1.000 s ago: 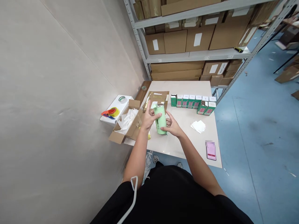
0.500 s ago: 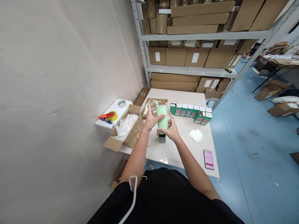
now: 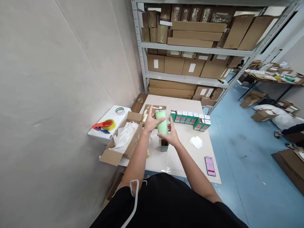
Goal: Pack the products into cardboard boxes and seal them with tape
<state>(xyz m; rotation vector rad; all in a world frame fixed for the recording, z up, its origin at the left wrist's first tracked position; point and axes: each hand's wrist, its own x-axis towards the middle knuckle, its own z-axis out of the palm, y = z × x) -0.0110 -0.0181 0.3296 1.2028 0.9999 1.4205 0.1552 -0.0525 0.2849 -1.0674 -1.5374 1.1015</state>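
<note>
A pale green tumbler (image 3: 162,122) with a metal rim stands nearly upright between my hands, tilted slightly. My left hand (image 3: 152,122) grips its upper left side, thumb across the front. Lower down, my right hand (image 3: 172,135) holds it from the right, with the thumb near its base. Just below the tumbler, a small green box (image 3: 164,147) stands open-topped on the white table (image 3: 180,155). Several similar green and white boxes (image 3: 189,117) form a row farther back. Fingers behind the tumbler are partly hidden.
On the left, an open carton (image 3: 131,142) holds white wrapping (image 3: 125,136). Beside it, tape rolls and an orange tape dispenser (image 3: 102,124) lie on a white box (image 3: 95,134). White cards (image 3: 196,142) and a phone (image 3: 210,166) lie right. Shelving (image 3: 175,76) with cartons stands behind.
My view has tilted up and turned right, showing more shelving and floor. Both hands still hold the tumbler, which now leaves more of the small box's opening visible beneath it.
</note>
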